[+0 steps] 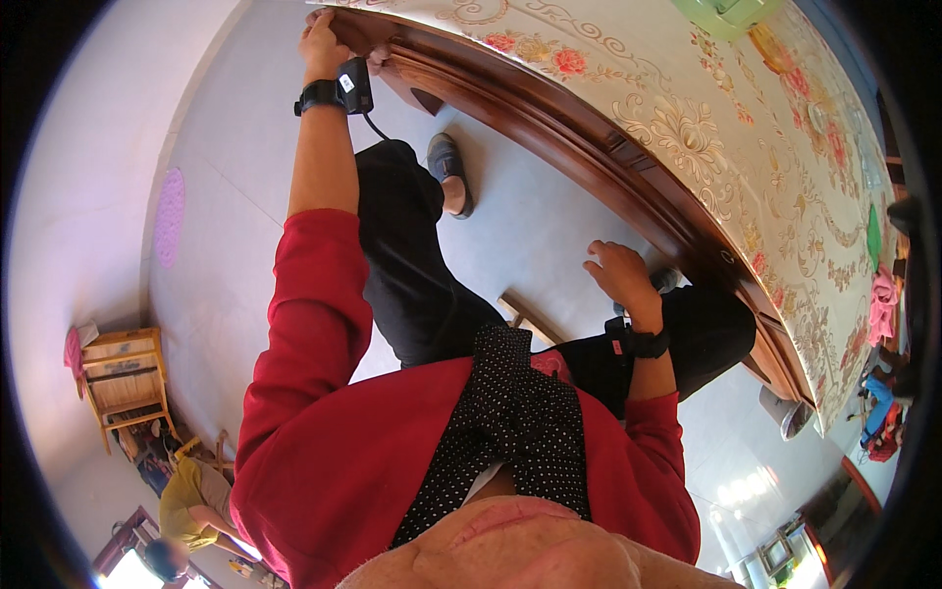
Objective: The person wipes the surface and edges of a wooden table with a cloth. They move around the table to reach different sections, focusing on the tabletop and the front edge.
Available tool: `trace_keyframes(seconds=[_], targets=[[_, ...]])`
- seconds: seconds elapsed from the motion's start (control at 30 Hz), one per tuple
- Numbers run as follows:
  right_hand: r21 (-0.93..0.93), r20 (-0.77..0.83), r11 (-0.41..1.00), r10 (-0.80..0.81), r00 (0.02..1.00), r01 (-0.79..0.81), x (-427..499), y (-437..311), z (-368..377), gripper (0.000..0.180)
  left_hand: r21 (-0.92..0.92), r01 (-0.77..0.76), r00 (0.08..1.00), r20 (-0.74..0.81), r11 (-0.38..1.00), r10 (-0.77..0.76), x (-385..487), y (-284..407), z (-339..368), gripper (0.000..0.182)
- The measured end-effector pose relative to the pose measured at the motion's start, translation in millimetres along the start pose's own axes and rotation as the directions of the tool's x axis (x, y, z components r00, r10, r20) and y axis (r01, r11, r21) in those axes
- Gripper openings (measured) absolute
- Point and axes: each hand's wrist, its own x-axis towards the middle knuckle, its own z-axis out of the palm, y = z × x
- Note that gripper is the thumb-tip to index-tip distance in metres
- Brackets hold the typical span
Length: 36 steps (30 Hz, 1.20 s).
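My left hand [324,43] reaches to the far left corner of a dark wooden table [544,125], its fingers closed around the corner. A black device is strapped to that wrist, with a cable running down from it. My right hand [618,274] hangs above my right thigh, near the table's front edge, fingers loosely bent and apart with nothing in them. Another black strap circles that wrist. A floral tablecloth [677,140] covers the tabletop. Small pinkish shapes beside the left wrist are too unclear to identify.
A light green plastic container [728,16] stands on the table's far side. A wooden stool piece [530,318] shows between my legs. At left are a wooden chair [125,379] and a person in a yellow top [188,501]. A pink cloth [883,303] lies at far right.
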Motion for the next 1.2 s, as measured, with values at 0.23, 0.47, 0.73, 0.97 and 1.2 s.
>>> trace_keyframes(seconds=[0.23, 0.47, 0.73, 0.97, 1.2], targets=[[0.005, -0.028, 1.0, -0.003, 1.0, 0.003, -3.5, 4.0, 3.6, 0.025, 0.295, -0.075, 0.996, 0.071, 0.952, 0.057, -24.0, 40.6, -7.6, 0.059], [-0.01, -0.045, 1.0, -0.025, 0.999, 0.025, -5.6, 2.6, 3.8, 0.026, -0.539, 0.271, 0.963, 0.137, 0.798, -0.234, -65.5, 106.0, 13.0, 0.036], [-0.019, -0.086, 0.996, -0.084, 0.993, 0.083, -7.1, 5.4, 5.9, 0.025, -0.877, 0.451, 0.871, 0.391, 0.166, -0.296, -128.4, 175.8, 40.5, 0.022], [-0.017, -0.147, 0.995, -0.101, 0.984, 0.1, -12.7, 9.4, 5.9, 0.024, -0.863, 0.471, 0.859, 0.401, 0.182, -0.318, -183.9, 234.8, 61.0, 0.021], [-0.049, -0.088, 0.995, -0.086, 0.992, 0.082, -19.2, 9.6, 1.2, 0.022, -0.861, 0.493, 0.854, 0.453, 0.121, -0.256, -235.2, 282.7, 81.0, 0.022]])
